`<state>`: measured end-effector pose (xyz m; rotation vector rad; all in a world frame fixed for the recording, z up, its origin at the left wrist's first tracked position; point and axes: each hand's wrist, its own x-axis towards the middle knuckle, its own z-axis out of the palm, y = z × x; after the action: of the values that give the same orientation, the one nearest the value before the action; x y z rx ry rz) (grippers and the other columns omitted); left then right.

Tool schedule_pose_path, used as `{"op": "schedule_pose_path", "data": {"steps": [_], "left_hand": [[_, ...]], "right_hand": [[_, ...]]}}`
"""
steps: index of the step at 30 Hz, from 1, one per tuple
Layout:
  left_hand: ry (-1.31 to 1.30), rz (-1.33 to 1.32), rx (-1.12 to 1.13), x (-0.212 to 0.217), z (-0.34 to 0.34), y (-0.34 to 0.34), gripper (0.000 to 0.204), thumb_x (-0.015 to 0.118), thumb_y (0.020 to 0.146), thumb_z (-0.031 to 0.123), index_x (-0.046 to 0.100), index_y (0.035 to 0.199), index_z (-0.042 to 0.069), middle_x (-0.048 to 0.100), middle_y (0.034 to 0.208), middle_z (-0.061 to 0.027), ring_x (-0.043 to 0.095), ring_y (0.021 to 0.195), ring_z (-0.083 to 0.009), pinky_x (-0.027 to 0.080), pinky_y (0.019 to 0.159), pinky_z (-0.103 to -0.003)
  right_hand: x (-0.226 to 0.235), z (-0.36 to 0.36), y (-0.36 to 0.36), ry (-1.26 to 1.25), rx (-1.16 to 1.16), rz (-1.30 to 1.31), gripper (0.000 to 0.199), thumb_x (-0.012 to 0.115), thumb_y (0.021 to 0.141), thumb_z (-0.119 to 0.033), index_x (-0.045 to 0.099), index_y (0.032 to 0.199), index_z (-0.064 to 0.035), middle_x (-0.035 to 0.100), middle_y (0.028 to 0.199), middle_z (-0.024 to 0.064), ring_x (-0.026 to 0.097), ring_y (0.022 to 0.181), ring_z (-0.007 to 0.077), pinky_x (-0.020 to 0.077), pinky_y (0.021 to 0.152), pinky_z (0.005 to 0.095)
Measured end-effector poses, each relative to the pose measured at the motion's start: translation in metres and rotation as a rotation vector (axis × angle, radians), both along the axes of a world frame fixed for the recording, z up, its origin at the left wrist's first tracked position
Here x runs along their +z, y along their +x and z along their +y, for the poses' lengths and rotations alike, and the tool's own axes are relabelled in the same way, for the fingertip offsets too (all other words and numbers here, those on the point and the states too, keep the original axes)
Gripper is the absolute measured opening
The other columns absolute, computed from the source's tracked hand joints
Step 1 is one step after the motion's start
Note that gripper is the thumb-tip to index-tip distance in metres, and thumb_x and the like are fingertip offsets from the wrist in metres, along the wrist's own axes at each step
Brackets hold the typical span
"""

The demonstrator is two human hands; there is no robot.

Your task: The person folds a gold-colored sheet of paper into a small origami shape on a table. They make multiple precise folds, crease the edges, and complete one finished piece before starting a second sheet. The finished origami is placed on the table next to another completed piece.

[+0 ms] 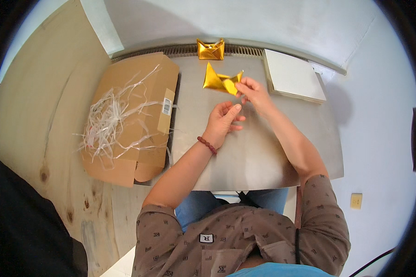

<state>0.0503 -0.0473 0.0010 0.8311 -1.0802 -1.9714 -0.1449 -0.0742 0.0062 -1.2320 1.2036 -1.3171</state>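
Observation:
My right hand [255,93] pinches the right end of a folded gold foil paper [216,79] with pointed corners, above the far middle of the metal table. My left hand [223,121] is nearer to me, just below that gold paper and apart from it. Its fingers are loosely bent and spread, with nothing visible between them. Behind the held paper, close to the table's far edge, stands a second gold foil piece [211,50], folded like an open envelope with two raised corners.
On the left lies a brown cardboard box [145,74] with a tangle of clear plastic strips [107,121] on it. A stack of white sheets [295,76] sits at the far right of the metal table [263,161]. A wooden board [46,92] stands at the left, a pale wall [379,115] at the right.

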Motion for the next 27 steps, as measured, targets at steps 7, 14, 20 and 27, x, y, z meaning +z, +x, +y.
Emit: {"op": "schedule_pose_path", "data": {"steps": [7,14,20,27], "left_hand": [[-0.112,-0.078,-0.103,-0.014,0.001,-0.008,0.03,0.065,0.107,0.019,0.055,0.129,0.001,0.063,0.112,-0.0071,0.071,0.092,-0.0154,0.061,0.07,-0.027],[-0.09,-0.073,-0.128,-0.018,0.001,-0.007,0.02,0.064,0.107,0.017,0.06,0.121,0.003,0.067,0.103,-0.0041,0.071,0.086,-0.0118,0.061,0.07,-0.026],[-0.112,-0.078,-0.143,-0.019,-0.001,-0.007,0.018,0.063,0.107,0.016,0.062,0.118,0.002,0.067,0.101,-0.0039,0.071,0.085,-0.0117,0.061,0.071,-0.026],[-0.134,-0.118,-0.159,-0.018,0.0,-0.007,0.017,0.064,0.107,0.016,0.062,0.117,0.002,0.067,0.099,-0.0039,0.071,0.085,-0.012,0.061,0.071,-0.027]], "right_hand": [[-0.013,-0.123,-0.011,-0.026,-0.187,0.255,0.017,0.068,0.102,-0.023,0.067,0.104,-0.0058,0.069,0.088,-0.0004,0.064,0.074,0.0079,0.05,0.061,0.0257],[-0.032,-0.18,-0.011,-0.019,-0.316,0.154,0.025,0.074,0.096,-0.012,0.066,0.114,0.0018,0.075,0.099,0.0072,0.072,0.082,0.0141,0.0587,0.073,0.0308],[-0.016,-0.11,-0.011,-0.061,-0.302,0.232,0.033,0.073,0.096,-0.013,0.066,0.127,-0.0021,0.074,0.122,0.0108,0.073,0.105,0.0199,0.0578,0.092,0.0344],[0.037,0.048,-0.122,-0.462,-0.302,1.248,0.04,0.07,0.095,-0.016,0.067,0.134,-0.0092,0.068,0.138,0.0111,0.059,0.133,0.0306,0.0471,0.113,0.0419]]}}
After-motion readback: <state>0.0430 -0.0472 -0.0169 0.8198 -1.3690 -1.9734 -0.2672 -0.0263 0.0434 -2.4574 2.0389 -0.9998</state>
